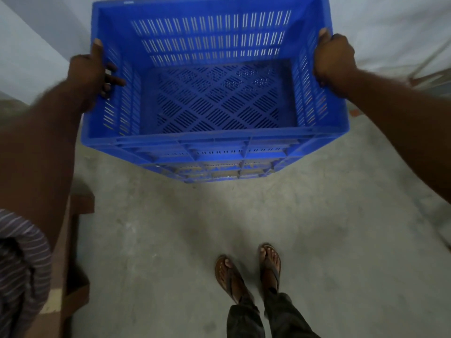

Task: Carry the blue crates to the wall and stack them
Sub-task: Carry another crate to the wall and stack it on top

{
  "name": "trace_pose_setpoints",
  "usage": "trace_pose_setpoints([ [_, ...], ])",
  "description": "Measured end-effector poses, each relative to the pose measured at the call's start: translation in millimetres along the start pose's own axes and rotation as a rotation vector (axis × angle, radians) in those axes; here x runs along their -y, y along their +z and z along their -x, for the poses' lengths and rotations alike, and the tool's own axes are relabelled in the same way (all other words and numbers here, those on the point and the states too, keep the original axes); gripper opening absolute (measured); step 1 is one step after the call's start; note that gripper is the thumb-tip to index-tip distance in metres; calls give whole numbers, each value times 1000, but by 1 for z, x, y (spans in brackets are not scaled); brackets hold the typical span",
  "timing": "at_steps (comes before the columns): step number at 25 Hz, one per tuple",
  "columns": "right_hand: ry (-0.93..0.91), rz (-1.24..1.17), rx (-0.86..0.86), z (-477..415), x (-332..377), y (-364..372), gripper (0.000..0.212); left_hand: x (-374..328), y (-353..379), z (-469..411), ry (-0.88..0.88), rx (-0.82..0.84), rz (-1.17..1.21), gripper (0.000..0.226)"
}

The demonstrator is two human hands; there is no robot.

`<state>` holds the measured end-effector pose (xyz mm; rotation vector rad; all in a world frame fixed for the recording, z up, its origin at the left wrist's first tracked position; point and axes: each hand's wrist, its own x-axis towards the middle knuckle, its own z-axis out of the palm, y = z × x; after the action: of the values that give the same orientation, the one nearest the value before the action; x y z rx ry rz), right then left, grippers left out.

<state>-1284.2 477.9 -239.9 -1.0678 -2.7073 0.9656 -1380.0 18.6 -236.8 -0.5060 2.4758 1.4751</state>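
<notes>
You hold the blue crate (pixel 214 93) in the upper middle of the frame, with your left grip (pixel 90 79) and right grip (pixel 334 59) each clamped on a side wall. It looks close to the pale wall (pixel 390 25). Whether another crate sits beneath it I cannot tell, so stacking and release likely remain. A grey concrete floor (pixel 170 228) lies below.

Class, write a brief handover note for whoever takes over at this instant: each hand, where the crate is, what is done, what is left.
Left hand grips the blue crate by its left wall, thumb on the rim.
Right hand grips its right wall.
The crate is empty and held above the concrete floor, close to the white wall.
Done: crate brought to the wall.
Left: set it down and stack it; no second crate shows plainly.
</notes>
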Motion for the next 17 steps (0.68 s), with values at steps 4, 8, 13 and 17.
trace_pose_setpoints([
  [4, 16, -48, -6, 4, 6, -2, 64, 0, -1, 6, 17, -25, 7, 59],
  [8, 12, -5, 6, -1, 9, -3, 85, 10, 3, 9, 27, -61, 31, 57],
  [13, -39, 136, -1, -6, 8, -5, 59, 13, 4, 5, 24, -53, 44, 56],
  [17, -141, 221, 20, 17, 13, -13, 50, 17, -3, 12, 73, -132, 18, 49],
])
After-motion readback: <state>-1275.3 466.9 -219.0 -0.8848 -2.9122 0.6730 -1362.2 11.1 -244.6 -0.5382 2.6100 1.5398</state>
